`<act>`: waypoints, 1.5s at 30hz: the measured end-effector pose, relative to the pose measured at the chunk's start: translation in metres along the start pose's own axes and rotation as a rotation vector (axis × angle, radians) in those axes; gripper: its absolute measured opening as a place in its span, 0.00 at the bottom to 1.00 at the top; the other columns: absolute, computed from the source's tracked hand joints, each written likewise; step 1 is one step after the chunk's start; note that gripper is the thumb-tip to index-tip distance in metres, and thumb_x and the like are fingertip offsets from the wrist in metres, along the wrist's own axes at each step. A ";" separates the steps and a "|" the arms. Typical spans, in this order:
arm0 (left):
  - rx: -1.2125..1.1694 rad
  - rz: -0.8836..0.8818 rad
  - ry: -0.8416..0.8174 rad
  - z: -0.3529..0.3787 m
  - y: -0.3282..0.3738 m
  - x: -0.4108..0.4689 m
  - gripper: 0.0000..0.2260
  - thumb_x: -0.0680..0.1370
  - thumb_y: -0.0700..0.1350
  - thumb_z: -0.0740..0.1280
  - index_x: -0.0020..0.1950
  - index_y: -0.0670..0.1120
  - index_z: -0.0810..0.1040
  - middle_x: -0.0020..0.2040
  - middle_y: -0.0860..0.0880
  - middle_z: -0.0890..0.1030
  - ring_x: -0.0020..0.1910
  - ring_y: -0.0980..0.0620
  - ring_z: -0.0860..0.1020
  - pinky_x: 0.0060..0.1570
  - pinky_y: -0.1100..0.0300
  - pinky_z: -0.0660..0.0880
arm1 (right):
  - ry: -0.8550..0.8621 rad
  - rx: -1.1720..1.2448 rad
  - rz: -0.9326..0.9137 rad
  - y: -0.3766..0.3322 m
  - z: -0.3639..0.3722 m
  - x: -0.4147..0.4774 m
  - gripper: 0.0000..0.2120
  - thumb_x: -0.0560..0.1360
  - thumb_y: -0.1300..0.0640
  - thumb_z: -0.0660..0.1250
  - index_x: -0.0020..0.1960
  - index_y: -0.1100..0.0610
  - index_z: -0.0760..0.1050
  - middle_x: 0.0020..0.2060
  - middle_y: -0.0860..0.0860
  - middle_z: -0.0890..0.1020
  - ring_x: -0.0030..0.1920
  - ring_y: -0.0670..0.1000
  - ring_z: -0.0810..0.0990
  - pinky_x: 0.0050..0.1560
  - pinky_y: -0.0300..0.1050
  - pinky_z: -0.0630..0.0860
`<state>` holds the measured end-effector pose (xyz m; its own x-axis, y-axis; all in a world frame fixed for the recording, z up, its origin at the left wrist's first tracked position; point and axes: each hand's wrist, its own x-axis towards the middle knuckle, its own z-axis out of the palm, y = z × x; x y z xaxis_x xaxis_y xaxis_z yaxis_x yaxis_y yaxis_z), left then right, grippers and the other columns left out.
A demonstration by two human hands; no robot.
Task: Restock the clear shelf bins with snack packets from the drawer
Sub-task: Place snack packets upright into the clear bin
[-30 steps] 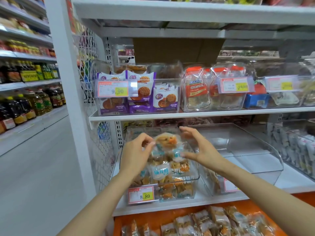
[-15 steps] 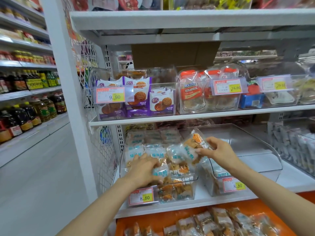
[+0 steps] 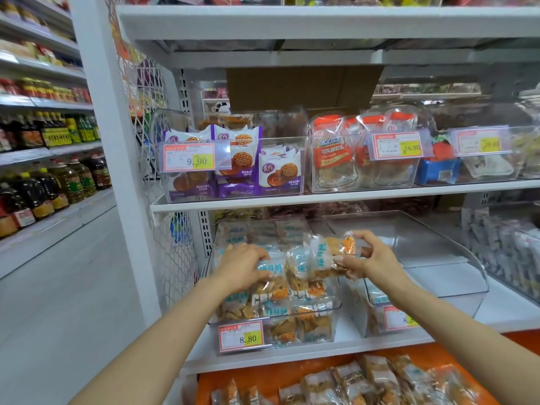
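- My left hand (image 3: pixel 242 267) lies on the stacked packets (image 3: pixel 295 290) in the clear bin (image 3: pixel 337 314). Its fingers are together and curved down. I cannot tell whether they grip.
- My right hand (image 3: pixel 371 258), at 3 o'clock of the left, pinches one snack packet (image 3: pixel 324 255) between thumb and fingertips.
- The snack packet hangs over the bin's 1 o'clock corner, touching the stack.
- The orange drawer (image 3: pixel 280 375), holding more packets, lies at 6 o'clock of the bin.

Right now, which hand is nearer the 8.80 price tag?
Left. The left hand grips packets just above the price tag; the right hand holds a packet farther right.
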<state>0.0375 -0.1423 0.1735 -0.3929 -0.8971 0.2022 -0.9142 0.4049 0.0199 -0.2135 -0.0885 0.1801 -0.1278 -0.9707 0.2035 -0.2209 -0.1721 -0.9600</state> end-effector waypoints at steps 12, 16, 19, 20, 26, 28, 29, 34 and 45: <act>0.006 0.072 -0.135 0.010 0.012 -0.006 0.21 0.76 0.55 0.66 0.65 0.48 0.72 0.61 0.50 0.77 0.62 0.49 0.72 0.62 0.53 0.64 | -0.048 -0.046 0.052 -0.002 0.003 -0.004 0.27 0.65 0.71 0.75 0.57 0.51 0.72 0.47 0.53 0.80 0.36 0.51 0.81 0.32 0.38 0.79; 0.002 0.078 -0.119 0.010 0.013 -0.012 0.20 0.75 0.54 0.67 0.65 0.49 0.72 0.63 0.51 0.76 0.62 0.50 0.72 0.62 0.55 0.63 | -0.063 -0.064 0.028 -0.003 0.003 -0.007 0.12 0.68 0.70 0.72 0.46 0.57 0.76 0.44 0.57 0.83 0.36 0.52 0.83 0.36 0.44 0.82; -0.184 0.038 -0.002 -0.001 0.009 -0.014 0.17 0.74 0.51 0.69 0.62 0.50 0.74 0.61 0.52 0.77 0.60 0.53 0.73 0.62 0.56 0.67 | -0.055 -0.059 0.038 -0.005 0.007 -0.008 0.09 0.70 0.70 0.70 0.44 0.61 0.73 0.44 0.58 0.82 0.36 0.53 0.83 0.37 0.45 0.82; -0.281 0.001 0.050 -0.008 0.006 -0.015 0.16 0.73 0.49 0.71 0.60 0.50 0.75 0.60 0.52 0.78 0.58 0.54 0.74 0.61 0.56 0.70 | -0.055 -0.089 0.031 -0.006 0.008 -0.008 0.08 0.69 0.69 0.71 0.45 0.62 0.74 0.43 0.57 0.82 0.36 0.53 0.83 0.37 0.45 0.82; -0.538 -0.202 0.168 -0.037 -0.021 -0.030 0.12 0.71 0.45 0.73 0.53 0.49 0.77 0.51 0.52 0.80 0.49 0.54 0.77 0.50 0.56 0.76 | -0.120 -0.454 -0.098 -0.004 0.033 -0.009 0.13 0.63 0.64 0.77 0.38 0.56 0.74 0.30 0.46 0.74 0.32 0.44 0.71 0.31 0.33 0.67; -0.550 -0.219 0.169 -0.039 -0.027 -0.039 0.12 0.71 0.44 0.73 0.52 0.48 0.78 0.49 0.53 0.79 0.48 0.55 0.77 0.48 0.58 0.76 | -0.128 -0.532 -0.101 0.002 0.046 -0.007 0.15 0.63 0.63 0.77 0.39 0.56 0.71 0.33 0.48 0.74 0.34 0.46 0.70 0.30 0.34 0.65; -0.560 -0.223 0.167 -0.040 -0.030 -0.043 0.12 0.71 0.44 0.73 0.52 0.48 0.78 0.48 0.54 0.79 0.47 0.55 0.77 0.47 0.59 0.75 | -0.128 -0.539 -0.082 0.006 0.053 -0.005 0.16 0.63 0.62 0.78 0.40 0.57 0.71 0.34 0.49 0.74 0.34 0.46 0.70 0.29 0.34 0.65; -0.643 -0.250 0.177 -0.042 -0.049 -0.061 0.11 0.69 0.43 0.75 0.49 0.48 0.78 0.46 0.53 0.80 0.46 0.55 0.78 0.45 0.61 0.73 | -0.199 -0.414 -0.002 0.026 0.089 -0.007 0.18 0.64 0.63 0.78 0.35 0.53 0.67 0.31 0.47 0.71 0.31 0.43 0.68 0.28 0.30 0.65; -0.616 -0.237 0.184 -0.040 -0.048 -0.065 0.13 0.69 0.45 0.75 0.50 0.51 0.77 0.48 0.53 0.80 0.49 0.54 0.77 0.48 0.61 0.73 | -0.206 -0.559 -0.039 0.020 0.090 -0.007 0.15 0.65 0.64 0.77 0.37 0.54 0.71 0.30 0.45 0.76 0.29 0.38 0.75 0.33 0.35 0.72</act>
<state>0.1104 -0.0966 0.1982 -0.1159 -0.9514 0.2855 -0.7284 0.2768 0.6268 -0.1302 -0.1003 0.1421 0.0687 -0.9875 0.1417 -0.7044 -0.1486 -0.6940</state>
